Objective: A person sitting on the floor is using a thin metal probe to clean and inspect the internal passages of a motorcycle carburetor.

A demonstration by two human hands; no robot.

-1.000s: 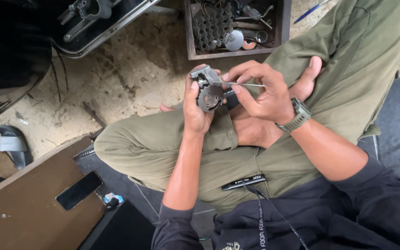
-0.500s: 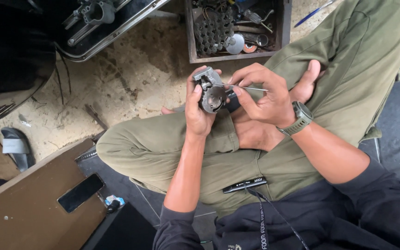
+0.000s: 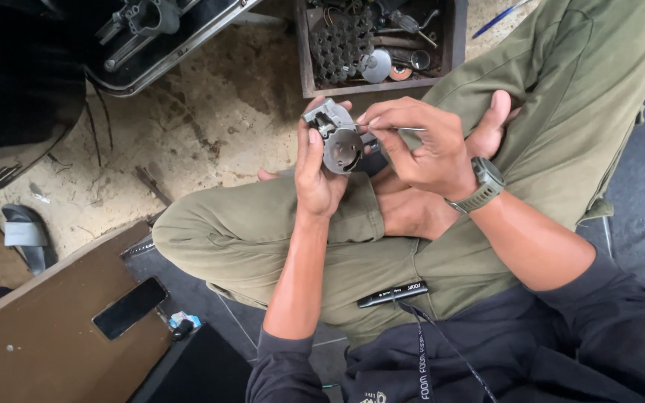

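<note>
Two hands worked on one small grey metal part point(image 3: 337, 138) above the person's crossed legs.
Left hand point(image 3: 315, 175) gripped it firmly; right hand point(image 3: 419, 145) pinched a thin tool point(image 3: 404, 129) at it, probing; next probably needed steadiness. Beyond, wooden tool tray point(image 3: 453, 45).

The floor point(image 3: 210, 142) is rough, pale concrete — stained, cracked and littered with small debris. A dark wooden tray point(image 3: 453, 45) of tools and metal odds sits on it at the top, with a blue pen point(image 3: 498, 16) just beside. A black metal machine base point(image 3: 158, 37) lies upper left. Lower left stands a brown wooden board point(image 3: 46, 336) with a dark phone point(image 3: 128, 307) on it — a grey sandal point(image 3: 24, 235) nearby. Light is soft and even.
</note>
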